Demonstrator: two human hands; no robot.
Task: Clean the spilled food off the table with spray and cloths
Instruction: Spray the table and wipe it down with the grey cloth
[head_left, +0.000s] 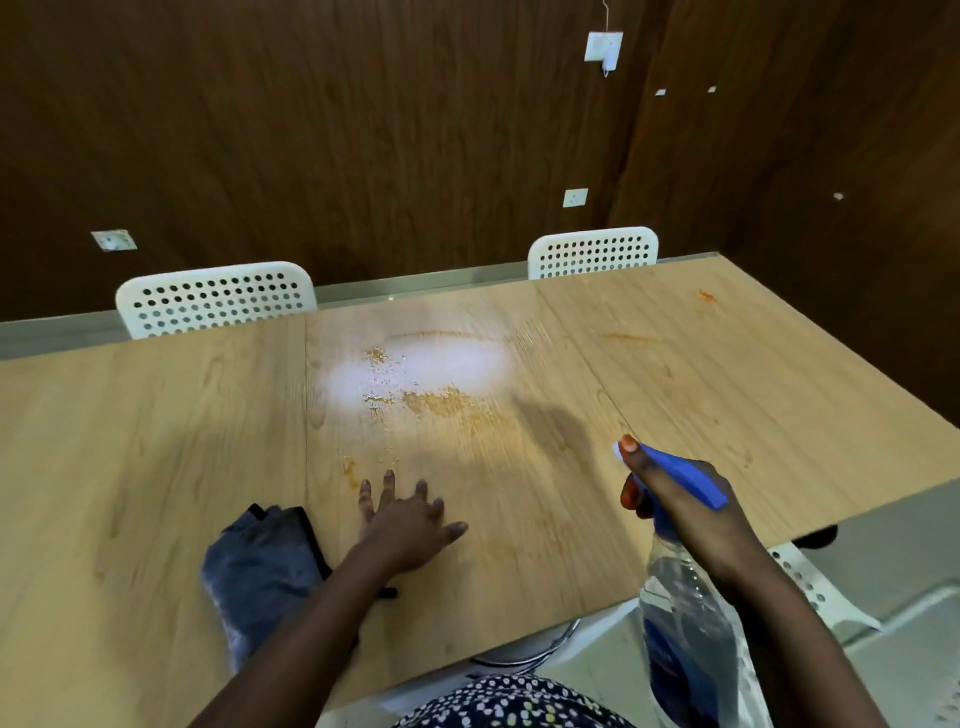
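Observation:
Orange food spill (441, 402) with wet droplets smears the middle of the light wooden table (130, 441). More orange streaks (631, 339) mark the far right part. My left hand (408, 522) rests flat on the table with fingers spread, just in front of the spill. A grey-blue cloth (262, 564) lies crumpled on the table to the left of that hand, not touched. My right hand (685, 512) grips a clear spray bottle (685, 623) with a blue trigger head, held above the table's near right edge, nozzle pointing at the spill.
Two white perforated chairs (215, 301) (595, 252) stand at the table's far side against a dark wooden wall. Another white chair (815, 587) sits near my right side below the table edge. A bright light patch lies on the table behind the spill.

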